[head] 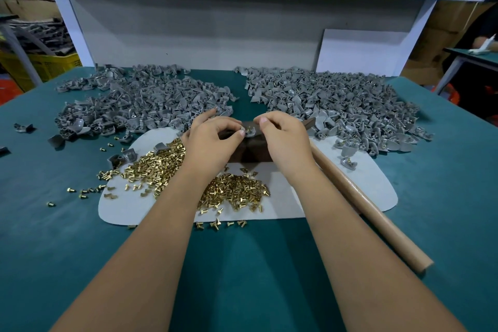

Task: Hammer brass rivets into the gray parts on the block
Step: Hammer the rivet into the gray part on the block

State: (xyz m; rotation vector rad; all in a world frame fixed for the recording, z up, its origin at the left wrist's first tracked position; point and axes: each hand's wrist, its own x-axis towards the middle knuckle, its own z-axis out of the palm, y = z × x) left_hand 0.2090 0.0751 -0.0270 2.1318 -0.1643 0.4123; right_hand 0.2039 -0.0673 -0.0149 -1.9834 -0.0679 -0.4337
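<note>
Here, both hands pinching gray part on block, no legible writing

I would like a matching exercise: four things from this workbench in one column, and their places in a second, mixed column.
Things:
1. brass rivets
2. wooden handle
3. dark block
4. yellow crate

Places:
A. beyond the table's far left edge
B. under both hands
C. lying right of the right forearm
D. heaped on the pale mat, near the left forearm

Pairs: 1-D, 2-C, 3-B, 4-A

Shiny brass rivets, matt gray plastic parts, smooth wooden handle
</note>
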